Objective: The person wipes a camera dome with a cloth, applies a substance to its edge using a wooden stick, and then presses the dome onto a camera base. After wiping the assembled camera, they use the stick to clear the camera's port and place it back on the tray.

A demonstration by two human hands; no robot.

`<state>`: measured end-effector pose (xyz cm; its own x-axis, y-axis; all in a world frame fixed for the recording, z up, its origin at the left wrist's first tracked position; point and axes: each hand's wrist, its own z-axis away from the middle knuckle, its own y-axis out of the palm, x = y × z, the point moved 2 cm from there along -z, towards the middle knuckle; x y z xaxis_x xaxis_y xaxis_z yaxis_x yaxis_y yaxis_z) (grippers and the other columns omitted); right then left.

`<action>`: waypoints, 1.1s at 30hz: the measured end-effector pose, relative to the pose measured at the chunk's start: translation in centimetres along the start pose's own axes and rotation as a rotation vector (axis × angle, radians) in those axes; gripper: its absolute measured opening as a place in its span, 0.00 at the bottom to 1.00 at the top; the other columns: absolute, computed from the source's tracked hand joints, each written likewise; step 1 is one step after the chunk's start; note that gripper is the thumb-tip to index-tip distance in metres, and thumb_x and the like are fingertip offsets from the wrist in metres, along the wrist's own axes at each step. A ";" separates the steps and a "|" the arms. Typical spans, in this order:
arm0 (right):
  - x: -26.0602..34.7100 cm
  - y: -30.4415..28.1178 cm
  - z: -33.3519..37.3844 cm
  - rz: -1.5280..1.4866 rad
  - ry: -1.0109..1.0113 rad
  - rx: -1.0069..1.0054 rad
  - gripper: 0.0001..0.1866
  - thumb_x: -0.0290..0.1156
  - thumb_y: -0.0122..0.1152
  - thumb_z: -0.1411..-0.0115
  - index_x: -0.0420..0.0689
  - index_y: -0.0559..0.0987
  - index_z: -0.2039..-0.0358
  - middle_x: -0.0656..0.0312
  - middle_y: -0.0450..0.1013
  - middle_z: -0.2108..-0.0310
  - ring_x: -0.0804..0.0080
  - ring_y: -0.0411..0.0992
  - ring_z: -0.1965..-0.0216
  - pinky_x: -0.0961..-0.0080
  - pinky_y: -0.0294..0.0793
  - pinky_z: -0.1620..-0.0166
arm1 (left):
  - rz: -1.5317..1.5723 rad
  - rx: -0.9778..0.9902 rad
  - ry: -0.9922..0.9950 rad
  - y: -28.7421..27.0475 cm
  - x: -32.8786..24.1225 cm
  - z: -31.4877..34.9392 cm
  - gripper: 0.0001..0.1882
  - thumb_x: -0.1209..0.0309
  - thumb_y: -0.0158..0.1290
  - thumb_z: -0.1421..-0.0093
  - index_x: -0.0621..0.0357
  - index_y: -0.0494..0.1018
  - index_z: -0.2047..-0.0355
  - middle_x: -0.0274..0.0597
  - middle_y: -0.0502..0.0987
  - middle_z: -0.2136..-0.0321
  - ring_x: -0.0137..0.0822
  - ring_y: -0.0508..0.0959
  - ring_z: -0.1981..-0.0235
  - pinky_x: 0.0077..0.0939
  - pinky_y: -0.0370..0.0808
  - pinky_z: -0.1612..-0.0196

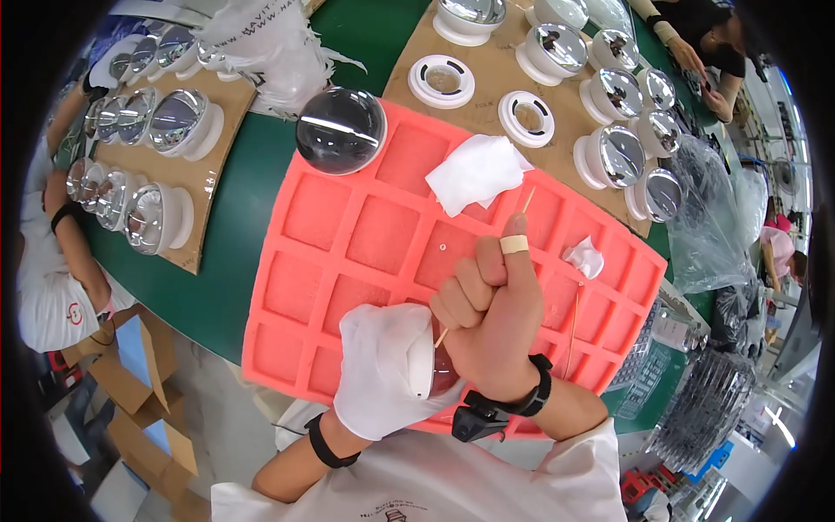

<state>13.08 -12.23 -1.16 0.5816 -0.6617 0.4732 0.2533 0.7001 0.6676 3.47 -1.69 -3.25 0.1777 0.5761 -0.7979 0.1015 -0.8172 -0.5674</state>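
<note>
My left hand (376,370), in a white glove, is wrapped round a white round housing with a dark glossy face (422,365), tilted on its side low over the pink tray. My bare right hand (496,304), with tan tape round one finger, is closed on a thin wooden stick (529,200). One end sticks out above the hand. A thin stick end also shows below the fist, at the rim of the housing; its middle is hidden by my fingers. On the pink compartment tray (357,196) lie a white cloth (478,174) and a crumpled white wipe (585,257).
A dark glossy dome (341,130) rests on the tray's far left corner. Cardboard sheets (557,100) hold several mirrored domes on white bases and two white rings. A plastic bag (270,52) lies at the back. Clear wrap (709,217) is at the right; other people work on both sides.
</note>
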 end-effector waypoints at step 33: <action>-0.7 0.4 0.6 0.091 0.015 0.165 0.31 0.57 0.28 0.25 0.54 0.51 0.84 0.76 0.41 0.91 0.82 0.37 0.91 0.76 0.37 0.84 | 0.050 0.123 -0.068 -0.1 1.2 0.2 0.39 0.67 0.72 0.66 0.56 0.70 0.51 0.35 0.71 0.59 0.39 0.67 0.62 0.38 0.61 0.57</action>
<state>12.36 -11.63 -0.85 0.6078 -0.5931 0.5281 0.0702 0.7025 0.7082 3.47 -0.93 -4.19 0.1120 0.5381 -0.8354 -0.0276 -0.8387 -0.5440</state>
